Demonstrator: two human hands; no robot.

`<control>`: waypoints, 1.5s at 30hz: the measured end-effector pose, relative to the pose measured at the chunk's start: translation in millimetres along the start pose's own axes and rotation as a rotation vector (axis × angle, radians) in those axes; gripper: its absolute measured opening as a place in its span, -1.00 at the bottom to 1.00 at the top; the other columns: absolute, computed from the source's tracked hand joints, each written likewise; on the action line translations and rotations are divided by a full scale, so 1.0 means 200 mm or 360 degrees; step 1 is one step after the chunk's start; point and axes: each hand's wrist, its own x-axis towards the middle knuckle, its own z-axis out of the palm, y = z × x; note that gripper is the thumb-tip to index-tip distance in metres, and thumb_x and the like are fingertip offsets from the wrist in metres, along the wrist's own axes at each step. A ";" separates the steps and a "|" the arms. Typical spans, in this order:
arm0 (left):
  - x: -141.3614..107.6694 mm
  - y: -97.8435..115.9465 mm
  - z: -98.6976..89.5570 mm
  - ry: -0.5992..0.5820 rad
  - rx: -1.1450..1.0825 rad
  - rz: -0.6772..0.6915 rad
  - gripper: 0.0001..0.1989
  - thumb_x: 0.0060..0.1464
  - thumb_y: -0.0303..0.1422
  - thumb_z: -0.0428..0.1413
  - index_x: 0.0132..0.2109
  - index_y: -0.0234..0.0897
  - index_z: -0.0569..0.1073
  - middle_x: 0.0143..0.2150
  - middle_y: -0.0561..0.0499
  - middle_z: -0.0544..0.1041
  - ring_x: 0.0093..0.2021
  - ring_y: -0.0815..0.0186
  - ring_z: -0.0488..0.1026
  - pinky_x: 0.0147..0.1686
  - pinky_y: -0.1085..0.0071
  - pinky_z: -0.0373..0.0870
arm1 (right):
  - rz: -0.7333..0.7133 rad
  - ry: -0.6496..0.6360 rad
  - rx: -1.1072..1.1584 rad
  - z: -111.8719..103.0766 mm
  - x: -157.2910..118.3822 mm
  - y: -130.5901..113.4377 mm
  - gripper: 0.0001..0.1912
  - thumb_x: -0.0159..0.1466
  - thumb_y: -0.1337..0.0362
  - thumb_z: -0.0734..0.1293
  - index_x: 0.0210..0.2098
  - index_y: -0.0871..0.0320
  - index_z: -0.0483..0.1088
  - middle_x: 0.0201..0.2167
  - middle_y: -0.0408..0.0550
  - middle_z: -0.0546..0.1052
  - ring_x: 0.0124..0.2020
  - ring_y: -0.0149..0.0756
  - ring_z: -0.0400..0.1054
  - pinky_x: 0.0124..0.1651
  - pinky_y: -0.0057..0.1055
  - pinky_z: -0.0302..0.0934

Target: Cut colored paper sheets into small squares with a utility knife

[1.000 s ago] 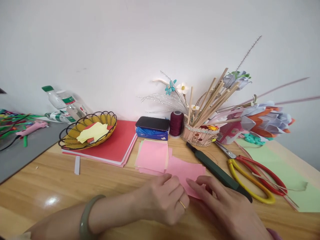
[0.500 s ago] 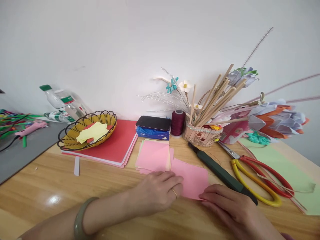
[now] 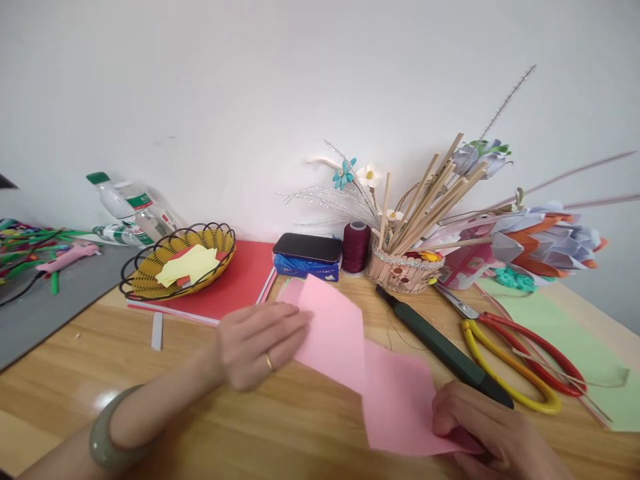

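Observation:
My left hand (image 3: 263, 343), with a ring on one finger, is closed on the left side of a pale pink paper square (image 3: 334, 333) that tilts up off the table. Its right edge overlaps or meets a second, darker pink paper sheet (image 3: 397, 400). My right hand (image 3: 485, 427) pinches that sheet at its lower right, where it bends under my fingers. Behind the lifted square, a stack of square papers (image 3: 291, 291) shows only in part.
A yellow basket (image 3: 137, 283) of paper pieces rests on red sheets (image 3: 245, 267). A phone (image 3: 307, 247) lies on a blue packet. Thread (image 3: 356, 248), a stick-filled basket (image 3: 405, 272), a dark green tool (image 3: 440, 343) and scissors (image 3: 530, 347) are to the right.
My left hand has moved left and lifted a pink square off the table. The right hand has shifted slightly right and down, drawing the other pink sheet towards me.

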 end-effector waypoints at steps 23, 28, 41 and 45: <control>0.09 0.42 0.23 -0.0607 -0.0784 -0.0964 -0.94 0.04 -0.51 0.11 -0.36 -0.29 0.44 -0.46 0.06 0.52 -0.48 0.33 0.45 -0.44 0.47 0.36 | -0.0098 0.0127 -0.0403 0.01 0.02 -0.01 -0.81 0.21 0.15 0.31 -0.20 0.03 0.40 -0.34 -0.17 0.58 -0.38 -0.39 0.48 -0.35 -0.55 0.36; 0.10 0.42 0.25 -0.0615 -0.0992 -0.1402 -0.49 -0.11 -0.59 0.14 0.05 -0.36 0.32 -0.53 0.12 0.46 -0.55 0.34 0.42 -0.56 0.52 0.34 | 0.0230 0.0209 -0.0358 0.04 0.01 0.03 -0.58 0.23 0.11 0.27 0.05 0.06 0.21 -0.46 -0.24 0.58 -0.49 -0.40 0.48 -0.47 -0.58 0.35; 0.08 0.39 0.26 -0.0195 -0.0951 -0.1111 -0.82 0.17 -0.53 -0.01 -0.30 -0.28 0.48 -0.39 0.02 0.49 -0.39 0.37 0.44 -0.36 0.50 0.39 | 0.0056 0.0120 -0.0166 0.04 0.02 -0.02 -0.90 0.30 0.23 0.20 -0.30 0.04 0.33 -0.43 -0.16 0.48 -0.44 -0.39 0.40 -0.41 -0.52 0.30; 0.08 0.39 0.26 -0.0143 -0.0929 -0.1020 -0.80 0.20 -0.47 0.01 -0.36 -0.28 0.49 -0.47 0.04 0.50 -0.45 0.36 0.42 -0.40 0.48 0.36 | -0.0186 0.0111 -0.0429 0.03 0.03 -0.01 -0.87 0.32 0.28 0.17 -0.21 0.04 0.35 -0.38 -0.14 0.50 -0.36 -0.40 0.42 -0.33 -0.53 0.31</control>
